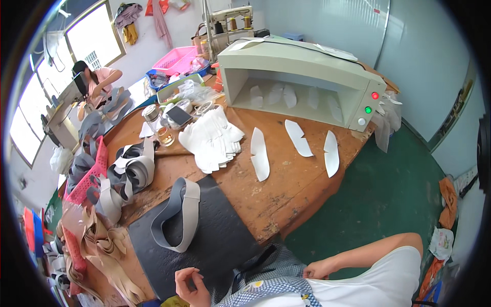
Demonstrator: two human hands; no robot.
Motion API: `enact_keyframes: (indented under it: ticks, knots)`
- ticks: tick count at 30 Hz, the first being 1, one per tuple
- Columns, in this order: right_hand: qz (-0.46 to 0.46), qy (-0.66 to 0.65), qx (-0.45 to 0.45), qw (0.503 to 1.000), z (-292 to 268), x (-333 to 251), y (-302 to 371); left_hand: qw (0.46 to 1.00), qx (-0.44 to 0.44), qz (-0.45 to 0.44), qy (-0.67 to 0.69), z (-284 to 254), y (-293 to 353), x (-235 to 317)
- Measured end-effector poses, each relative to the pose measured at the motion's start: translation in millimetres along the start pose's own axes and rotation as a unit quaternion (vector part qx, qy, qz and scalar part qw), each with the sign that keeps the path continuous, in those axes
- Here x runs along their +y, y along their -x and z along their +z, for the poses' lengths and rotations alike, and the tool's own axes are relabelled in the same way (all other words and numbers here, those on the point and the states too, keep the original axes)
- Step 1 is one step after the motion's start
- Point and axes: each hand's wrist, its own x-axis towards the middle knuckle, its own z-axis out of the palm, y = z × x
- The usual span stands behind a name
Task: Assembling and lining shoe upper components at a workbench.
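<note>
My left hand (192, 287) is at the front edge of a black mat (225, 210), fingers loosely curled with a gap to the thumb; nothing shows in it. On the mat stands a looped grey elastic band (190, 215), just beyond that hand and apart from it. My right hand (318, 269) is closed against the side of my checked apron (286, 263); its fingertips are hidden, so what it may hold cannot be made out. Three white notched fabric pieces (260, 154) lie apart on the wooden table (286, 189), beside a fanned stack of white pieces (212, 140).
A beige box-shaped machine (302, 61) with lit buttons holds several white pieces inside. Grey bands (134, 166), a glass cup (165, 136), a phone (179, 116) and a pink basket (94, 174) crowd the left. Beige strips (105, 240) lie near left. Another person (99, 84) works beyond.
</note>
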Motion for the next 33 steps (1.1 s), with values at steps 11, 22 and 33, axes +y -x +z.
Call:
enact_keyframes:
  ticks: [11, 22, 33]
  knots:
    - [0.120, -0.069, 0.025, 0.990, 20.8, 10.8, 13.9, 0.994, 0.000, -0.090, -0.063, -18.2, 18.8, -7.0]
    - [0.126, -0.011, -0.099, 0.987, -7.8, 59.4, -50.6, 0.992, 0.003, -0.105, -0.073, -31.4, 13.0, -14.0]
    - [0.140, -0.002, -0.132, 0.981, -17.2, 75.5, -59.6, 0.991, -0.017, -0.122, -0.051, -20.2, 1.2, -10.4]
